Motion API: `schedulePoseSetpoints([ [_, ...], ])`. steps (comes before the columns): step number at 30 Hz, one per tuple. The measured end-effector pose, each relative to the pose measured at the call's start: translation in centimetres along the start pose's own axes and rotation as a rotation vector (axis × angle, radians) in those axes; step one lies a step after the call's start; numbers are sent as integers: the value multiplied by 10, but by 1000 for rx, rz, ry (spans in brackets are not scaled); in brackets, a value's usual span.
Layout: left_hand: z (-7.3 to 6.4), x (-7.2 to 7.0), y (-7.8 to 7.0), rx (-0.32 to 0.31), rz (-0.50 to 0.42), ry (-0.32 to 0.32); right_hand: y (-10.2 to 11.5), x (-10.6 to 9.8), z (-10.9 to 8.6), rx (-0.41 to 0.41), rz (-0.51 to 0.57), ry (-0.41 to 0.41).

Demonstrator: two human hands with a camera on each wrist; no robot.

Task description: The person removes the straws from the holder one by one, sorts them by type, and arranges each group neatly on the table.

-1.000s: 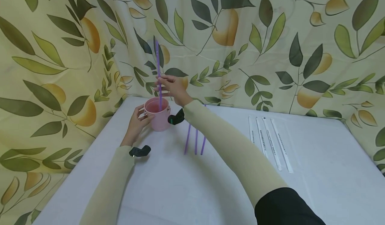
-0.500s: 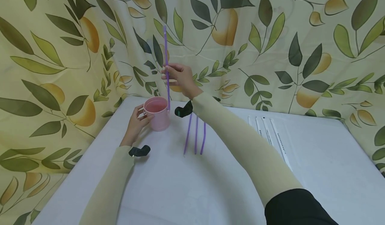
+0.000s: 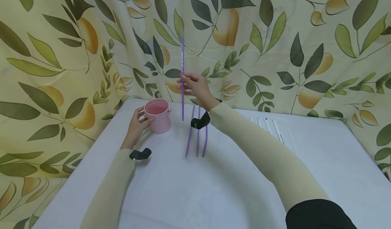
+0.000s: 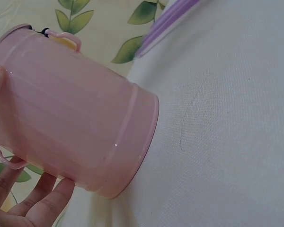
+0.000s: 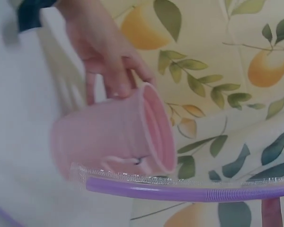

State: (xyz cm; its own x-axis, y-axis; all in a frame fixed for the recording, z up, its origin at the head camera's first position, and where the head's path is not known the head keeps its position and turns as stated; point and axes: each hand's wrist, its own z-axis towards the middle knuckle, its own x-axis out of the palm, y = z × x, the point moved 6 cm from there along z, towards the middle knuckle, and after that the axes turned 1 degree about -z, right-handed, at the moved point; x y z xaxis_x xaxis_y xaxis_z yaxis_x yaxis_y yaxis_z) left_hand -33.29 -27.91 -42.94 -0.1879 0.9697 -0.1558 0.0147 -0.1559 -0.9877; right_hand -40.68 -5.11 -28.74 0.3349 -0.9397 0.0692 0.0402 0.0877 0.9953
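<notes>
A pink bucket (image 3: 161, 122) with small side handles stands upright at the table's far left. My left hand (image 3: 133, 129) grips its side, thumb on the near face and fingers behind. In the right wrist view the bucket's mouth (image 5: 160, 132) shows. To the right of it, my right hand (image 3: 200, 89) pinches an upright purple bendy straw (image 3: 183, 59), raised over the table and apart from the bucket. A clear crimped wrapper surrounds this straw (image 5: 146, 190). Below my right wrist lie several purple straws (image 3: 188, 142), partly hidden by a black wrist-worn device.
White printed strips (image 3: 277, 131) lie on the right of the white table (image 3: 171, 188), partly covered by my right sleeve (image 3: 262, 151). A leaf-and-fruit patterned curtain (image 3: 232, 59) hangs along the back and left edges.
My right hand has lifted the straw out of the bucket's mouth and carried it right, then lowered it a little. My left hand stays on the bucket.
</notes>
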Motion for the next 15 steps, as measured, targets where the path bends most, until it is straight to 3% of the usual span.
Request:
schedulePoseSetpoints([
  [4, -4, 1, -5, -22, -39, 17, -10, -10, -13, 33, 4, -9],
  [15, -16, 5, -24, -37, -3, 30, -35, -47, -40, 66, -74, 10],
])
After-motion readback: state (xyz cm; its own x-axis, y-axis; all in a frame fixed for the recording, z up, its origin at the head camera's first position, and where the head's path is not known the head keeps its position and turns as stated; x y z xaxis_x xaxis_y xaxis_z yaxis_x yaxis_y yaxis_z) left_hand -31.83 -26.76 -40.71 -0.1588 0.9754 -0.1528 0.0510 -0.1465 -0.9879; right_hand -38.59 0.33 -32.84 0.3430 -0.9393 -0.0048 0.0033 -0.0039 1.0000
